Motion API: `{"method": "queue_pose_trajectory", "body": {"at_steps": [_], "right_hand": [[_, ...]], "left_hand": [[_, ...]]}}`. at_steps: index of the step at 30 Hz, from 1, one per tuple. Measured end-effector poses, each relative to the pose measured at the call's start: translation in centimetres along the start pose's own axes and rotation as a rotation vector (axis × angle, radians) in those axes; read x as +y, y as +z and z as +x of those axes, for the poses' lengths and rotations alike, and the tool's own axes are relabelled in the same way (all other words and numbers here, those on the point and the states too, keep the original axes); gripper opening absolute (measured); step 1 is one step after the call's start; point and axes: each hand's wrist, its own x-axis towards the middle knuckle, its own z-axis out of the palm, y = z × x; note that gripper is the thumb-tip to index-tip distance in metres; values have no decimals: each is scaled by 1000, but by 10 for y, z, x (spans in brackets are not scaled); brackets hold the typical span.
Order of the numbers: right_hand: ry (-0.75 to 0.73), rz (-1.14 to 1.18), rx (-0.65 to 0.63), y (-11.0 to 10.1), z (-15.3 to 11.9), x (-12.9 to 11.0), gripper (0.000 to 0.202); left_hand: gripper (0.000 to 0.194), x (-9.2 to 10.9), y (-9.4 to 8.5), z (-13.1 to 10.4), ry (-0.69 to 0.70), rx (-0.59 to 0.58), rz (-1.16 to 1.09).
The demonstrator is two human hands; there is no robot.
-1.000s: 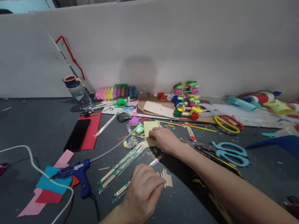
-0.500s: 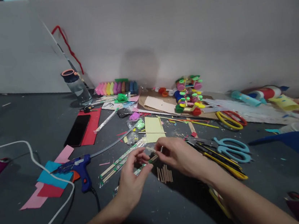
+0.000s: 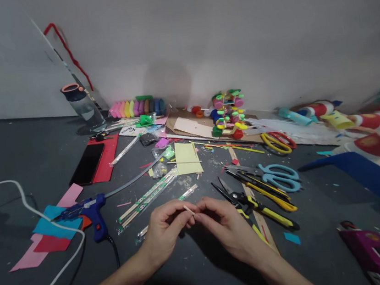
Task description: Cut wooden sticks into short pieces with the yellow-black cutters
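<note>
My left hand (image 3: 169,226) and my right hand (image 3: 220,222) meet above the near middle of the table. Between their fingertips is a short, pale wooden stick (image 3: 188,210); both hands pinch it, the left fingers at its far end and the right thumb and fingers at its near end. Wrapped chopsticks (image 3: 148,200) lie beyond my left hand. To the right of my right hand rest black-and-yellow pruning shears (image 3: 242,201). The row of short sticks seen earlier does not show now; my hands probably cover its place.
A blue glue gun (image 3: 96,214) lies on the left with its cable, near a phone (image 3: 90,164) and a water bottle (image 3: 85,107). Blue-handled scissors (image 3: 279,177) are on the right. Small wheeled models (image 3: 230,114) and clay blocks (image 3: 137,107) stand against the back wall.
My hands have come together, with the right fingers moving nearer to the left around the stick. The view has shifted to the right, bringing the shears into sight.
</note>
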Motion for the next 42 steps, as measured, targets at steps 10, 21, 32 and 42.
{"method": "queue_pose_trajectory", "body": {"at_steps": [10, 21, 32, 42], "right_hand": [[34, -24, 21, 3, -7, 3, 19], [36, 13, 2, 4, -8, 5, 22], [94, 38, 5, 6, -18, -1, 24], [117, 283, -101, 9, -18, -2, 40]], "left_hand": [[12, -6, 0, -1, 47, 46, 72], [14, -3, -2, -2, 112, -9, 94], [9, -3, 2, -6, 125, -57, 81], [16, 3, 3, -8, 113, -94, -15]]}}
